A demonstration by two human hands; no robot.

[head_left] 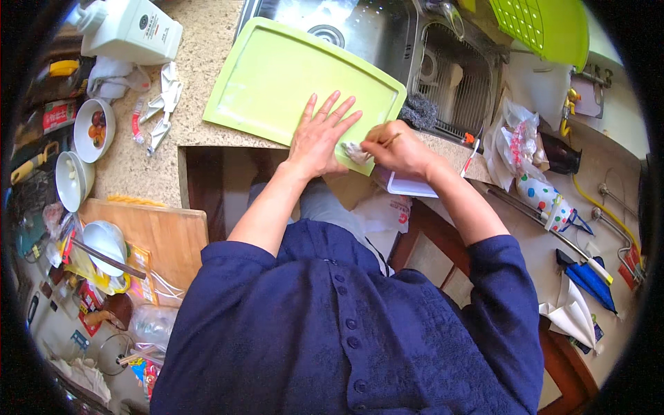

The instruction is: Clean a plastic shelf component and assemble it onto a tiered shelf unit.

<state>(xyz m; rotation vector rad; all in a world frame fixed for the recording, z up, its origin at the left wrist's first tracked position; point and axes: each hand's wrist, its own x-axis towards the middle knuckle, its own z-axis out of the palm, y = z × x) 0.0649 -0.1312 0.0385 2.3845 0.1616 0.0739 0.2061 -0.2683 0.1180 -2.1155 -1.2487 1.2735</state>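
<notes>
A light green rectangular board with a raised rim [235,83] lies tilted across the counter's front edge, partly over the sink. My left hand [319,144] rests flat on its near part, fingers spread. At the board's near right corner, my right hand [402,149] is closed on a small whitish crumpled wad [357,153], pressed to the green surface. A thin brownish tip shows by the right fingers; whether it belongs to the wad I cannot tell. Beside that hand is a dark grey scouring pad [420,111] on the sink edge.
Behind the board is a steel sink [373,41] with a wire rack [453,76]. A green perforated basket [543,28] stands far right. To the left are a white pump bottle [142,31], a bowl of small fruit [83,138] and a wooden cutting board [166,235]. Plastic bags [512,138] hang right.
</notes>
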